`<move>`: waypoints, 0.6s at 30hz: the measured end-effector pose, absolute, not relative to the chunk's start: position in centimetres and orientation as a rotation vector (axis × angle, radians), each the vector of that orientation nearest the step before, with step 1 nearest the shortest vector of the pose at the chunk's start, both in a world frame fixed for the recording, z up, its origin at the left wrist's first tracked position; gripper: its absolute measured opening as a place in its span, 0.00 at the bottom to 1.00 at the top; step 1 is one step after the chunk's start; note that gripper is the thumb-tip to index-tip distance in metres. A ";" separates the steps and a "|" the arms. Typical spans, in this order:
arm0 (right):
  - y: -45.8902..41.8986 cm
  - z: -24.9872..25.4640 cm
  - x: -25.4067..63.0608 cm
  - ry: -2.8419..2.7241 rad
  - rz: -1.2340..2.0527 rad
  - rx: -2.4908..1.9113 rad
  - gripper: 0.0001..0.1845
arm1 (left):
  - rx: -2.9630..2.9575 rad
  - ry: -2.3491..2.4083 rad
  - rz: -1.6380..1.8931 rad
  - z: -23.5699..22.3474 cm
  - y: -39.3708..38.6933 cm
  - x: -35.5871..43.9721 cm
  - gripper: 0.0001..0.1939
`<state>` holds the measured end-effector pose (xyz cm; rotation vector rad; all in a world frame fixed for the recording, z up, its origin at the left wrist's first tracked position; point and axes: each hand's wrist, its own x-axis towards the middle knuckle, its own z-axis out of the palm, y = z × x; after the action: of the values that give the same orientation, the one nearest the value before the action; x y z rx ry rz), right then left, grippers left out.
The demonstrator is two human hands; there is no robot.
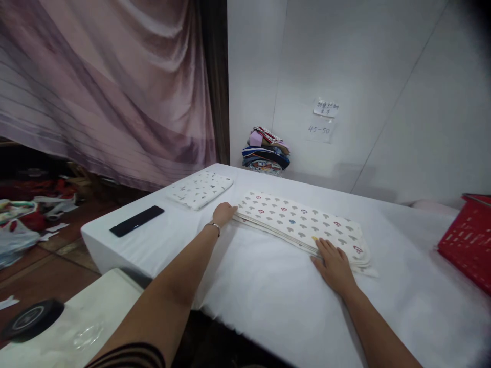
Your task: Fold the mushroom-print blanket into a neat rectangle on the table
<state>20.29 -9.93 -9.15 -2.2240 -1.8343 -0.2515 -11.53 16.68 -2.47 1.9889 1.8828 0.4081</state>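
Observation:
A long folded white cloth (291,221) printed with grey mushrooms and a few red, blue and yellow figures lies across the white-covered table (249,286). My left hand (224,211), a silver bracelet on its wrist, is closed on the cloth's left end, its fingertips partly out of sight at the edge. Toward the cloth's right end rests my right hand (333,263), its fingers stretched out on the top layer and its thumb apart near the front edge. Several layers show along the front and at the right end.
Left on the table are a smaller folded printed cloth (201,189) and a black phone (137,221). A red basket (470,240) stands at the right. Folded fabrics (265,151) are stacked by the wall. A black round object (32,319) sits on a pale surface at lower left.

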 end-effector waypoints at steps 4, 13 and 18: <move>-10.0 -9.0 20.2 -1.838 -0.252 -2.226 0.30 | 1.960 1.898 0.419 -3.4 16.7 -12.0 0.17; -10.0 -8.4 19.9 -1.838 -0.207 -2.231 0.30 | 1.909 1.837 0.477 -2.4 17.7 -12.2 0.21; -10.2 -8.2 19.8 -1.839 -0.191 -2.226 0.30 | 1.926 1.877 0.442 -3.4 17.1 -12.1 0.16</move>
<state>19.78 -10.15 -8.19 -2.2262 -1.8388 -0.1914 -12.10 17.06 -3.35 1.9258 1.8770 0.4418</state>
